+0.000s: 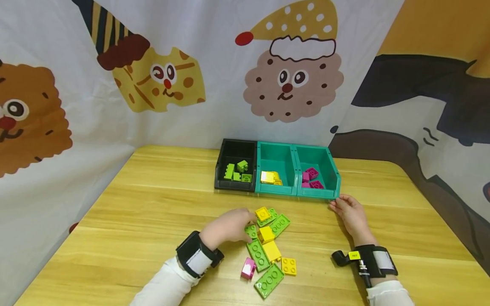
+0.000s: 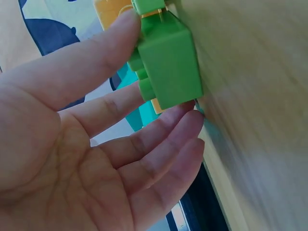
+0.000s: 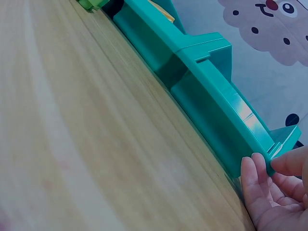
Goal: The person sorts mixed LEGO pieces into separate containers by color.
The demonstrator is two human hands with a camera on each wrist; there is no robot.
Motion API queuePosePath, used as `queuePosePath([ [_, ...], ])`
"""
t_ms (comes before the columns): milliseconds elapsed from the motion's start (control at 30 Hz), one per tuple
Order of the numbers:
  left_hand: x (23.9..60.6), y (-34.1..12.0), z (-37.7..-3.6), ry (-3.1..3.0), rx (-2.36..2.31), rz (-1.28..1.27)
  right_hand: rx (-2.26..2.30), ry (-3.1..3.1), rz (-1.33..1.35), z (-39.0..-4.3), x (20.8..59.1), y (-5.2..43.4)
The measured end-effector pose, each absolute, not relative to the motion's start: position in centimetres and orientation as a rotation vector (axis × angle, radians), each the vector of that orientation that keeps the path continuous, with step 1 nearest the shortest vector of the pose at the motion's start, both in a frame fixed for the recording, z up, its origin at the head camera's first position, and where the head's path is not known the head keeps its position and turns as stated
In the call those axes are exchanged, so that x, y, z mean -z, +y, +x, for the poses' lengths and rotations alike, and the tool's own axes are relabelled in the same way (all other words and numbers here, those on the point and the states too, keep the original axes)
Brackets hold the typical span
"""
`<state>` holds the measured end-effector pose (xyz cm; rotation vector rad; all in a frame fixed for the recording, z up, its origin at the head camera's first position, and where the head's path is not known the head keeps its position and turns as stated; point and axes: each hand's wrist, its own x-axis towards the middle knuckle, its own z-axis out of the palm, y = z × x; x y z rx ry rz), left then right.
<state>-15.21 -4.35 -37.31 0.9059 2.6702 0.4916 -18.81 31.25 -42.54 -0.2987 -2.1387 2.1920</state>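
My left hand (image 1: pixel 231 225) reaches in at the left side of a loose pile of toy building bricks. Its thumb and fingers spread around a small green brick (image 1: pixel 250 231); in the left wrist view, a green brick (image 2: pixel 171 67) lies between thumb and fingers, without a clear grip. Near the fingertips are a yellow brick (image 1: pixel 263 213) and another yellow brick (image 1: pixel 266 234). At the front right corner of the right teal bin (image 1: pixel 317 194), my right hand (image 1: pixel 350 214) pinches the edge between thumb and fingers. That corner also shows in the right wrist view, with the hand (image 3: pixel 279 192) on it.
A black bin (image 1: pixel 234 185) holds green bricks, the middle teal bin (image 1: pixel 276 190) yellow ones, the right teal bin pink ones (image 1: pixel 312 173). Nearer me lie long green bricks (image 1: pixel 269 281), a yellow brick (image 1: pixel 289 266) and a pink brick (image 1: pixel 248 268). A printed cloth (image 1: pixel 222 85) hangs behind the table.
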Motion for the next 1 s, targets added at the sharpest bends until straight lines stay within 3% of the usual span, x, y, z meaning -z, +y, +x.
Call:
queuePosePath([
  [1000,37.31,-4.59,-15.84,2.678,-0.675,0.868,-2.189,-2.143,-0.291,-18.87,42.61,31.29],
])
